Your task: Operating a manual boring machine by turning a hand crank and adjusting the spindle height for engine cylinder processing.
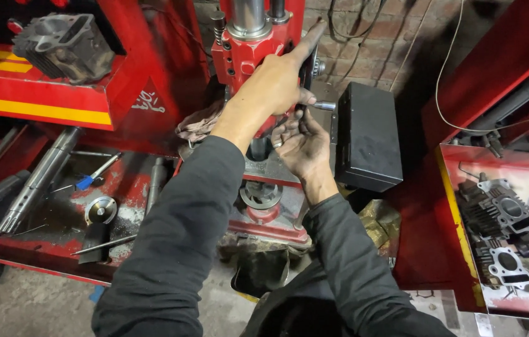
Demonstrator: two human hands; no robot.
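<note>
Red machine head point(249, 53) under both hands, a small steel handle point(325, 106) jutting from its right side.

Steel handle sat just beside the left hand point(277, 81), which lay flat against the machine head with its forefinger stretched upward, gripping nothing. Directly below, the right hand point(302, 146) curled loosely near the handle; whether it pinched anything could not be told. A black box point(367, 137) stood just right of both hands. The red tray point(464, 249) at far right held grey finned engine cylinders point(505, 228); the left shelf point(39, 93) carried another cylinder block point(64, 43).
</note>
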